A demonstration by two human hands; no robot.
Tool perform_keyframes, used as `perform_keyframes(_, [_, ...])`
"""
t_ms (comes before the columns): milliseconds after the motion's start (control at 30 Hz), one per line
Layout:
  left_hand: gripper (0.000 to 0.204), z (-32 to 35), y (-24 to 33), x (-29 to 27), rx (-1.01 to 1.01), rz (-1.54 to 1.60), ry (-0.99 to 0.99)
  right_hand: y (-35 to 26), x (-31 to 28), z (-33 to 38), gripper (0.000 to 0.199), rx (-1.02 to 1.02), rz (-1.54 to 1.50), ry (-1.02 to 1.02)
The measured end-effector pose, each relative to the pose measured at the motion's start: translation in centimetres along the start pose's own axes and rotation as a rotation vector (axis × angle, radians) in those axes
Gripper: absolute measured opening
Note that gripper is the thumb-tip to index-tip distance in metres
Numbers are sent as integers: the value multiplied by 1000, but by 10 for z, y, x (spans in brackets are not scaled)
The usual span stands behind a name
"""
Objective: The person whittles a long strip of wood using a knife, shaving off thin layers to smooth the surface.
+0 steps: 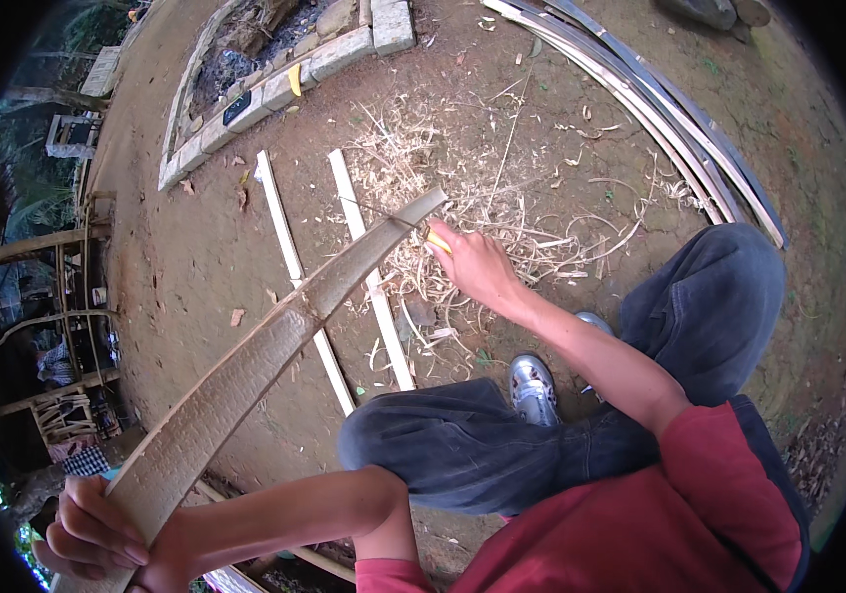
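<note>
My left hand (96, 539) grips the near end of a long, wide bamboo strip (255, 361) at the lower left. The strip runs up and to the right, and its far end sits by my right hand (477, 267). That hand is closed on a yellow-handled knife (437, 240), whose thin blade lies across the strip's far tip. Pale shavings (462, 168) cover the ground beyond the hand. My crossed legs in dark jeans (502, 435) and a grey shoe (534, 387) are below.
Two pale split slats (294, 272) lie on the dirt under the strip. A bundle of long curved strips (660, 109) lies at the upper right. A stone-edged bed (274, 84) is at the upper left. Wooden frames and a chair (67, 415) stand at the left.
</note>
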State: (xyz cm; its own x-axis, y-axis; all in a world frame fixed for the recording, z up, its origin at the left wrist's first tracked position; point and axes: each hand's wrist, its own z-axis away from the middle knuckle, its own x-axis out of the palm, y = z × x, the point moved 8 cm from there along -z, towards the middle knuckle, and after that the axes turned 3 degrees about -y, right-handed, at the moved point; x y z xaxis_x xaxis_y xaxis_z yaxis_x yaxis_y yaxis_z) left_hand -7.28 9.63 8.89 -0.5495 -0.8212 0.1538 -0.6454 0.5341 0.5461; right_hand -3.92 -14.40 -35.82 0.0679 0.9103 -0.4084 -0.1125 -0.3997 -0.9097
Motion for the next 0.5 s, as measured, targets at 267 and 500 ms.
perform_keyframes(267, [33,1,15,-20,15,-179,136,-109,-26,30,43,-55,-88,-238])
perform_keyframes(500, [31,3,6,-7,63,-110,140,-44,-8,7,41,2,11,-137])
